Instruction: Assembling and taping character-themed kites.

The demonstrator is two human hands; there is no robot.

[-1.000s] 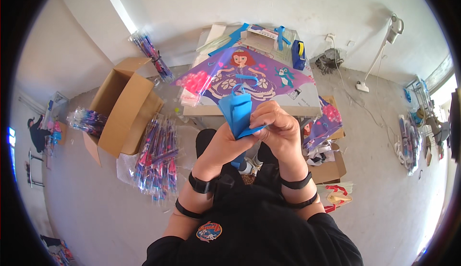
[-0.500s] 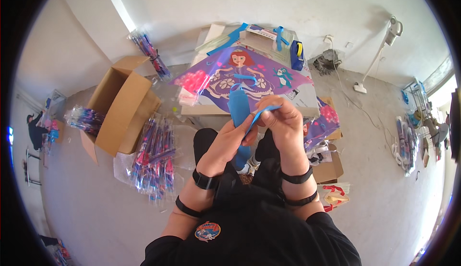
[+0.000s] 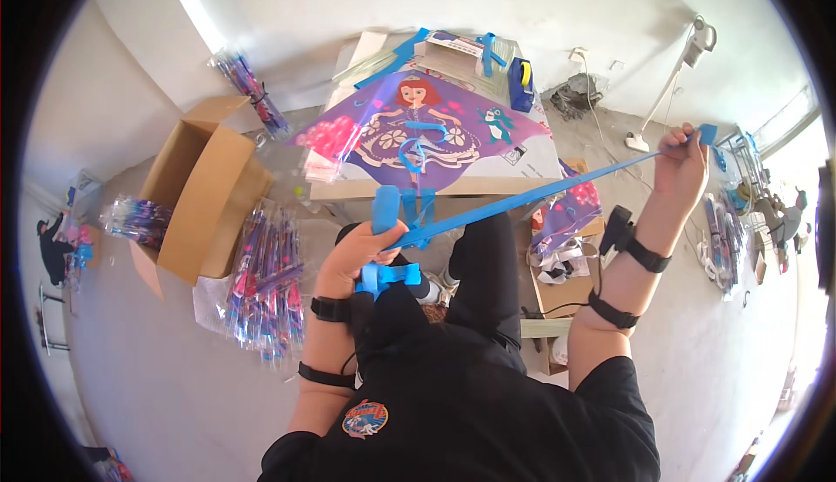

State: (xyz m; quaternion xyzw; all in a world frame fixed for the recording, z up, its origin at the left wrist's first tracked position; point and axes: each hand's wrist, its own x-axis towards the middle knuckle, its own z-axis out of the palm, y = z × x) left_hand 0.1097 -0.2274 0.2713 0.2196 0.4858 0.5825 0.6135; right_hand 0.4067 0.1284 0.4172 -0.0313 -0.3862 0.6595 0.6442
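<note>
A long blue ribbon (image 3: 531, 196) stretches taut between my hands over the table's near edge. My left hand (image 3: 364, 249), low near my knees, is closed round a folded bundle of the ribbon, with flat loops standing above and below the fist. Up at the right, my right hand (image 3: 682, 167) pinches the other stretch, and a short end sticks out past the fingers. A purple kite (image 3: 475, 164) printed with a red-haired princess figure lies flat on the table. Loose curls of blue ribbon rest on the kite and hang down at the table's near edge.
Behind the kite are a small open box (image 3: 448, 53) and a blue tape dispenser (image 3: 522, 83). An open carton (image 3: 209, 212) and several wrapped kites (image 3: 267, 282) are on the floor at left. A stick vacuum (image 3: 666, 86) leans on the wall. More cartons (image 3: 568, 297) stand at right.
My hands have moved apart: the right went up and far right, the left went left. The ribbon, bunched between them before, is now drawn out straight. The view has shifted slightly.
</note>
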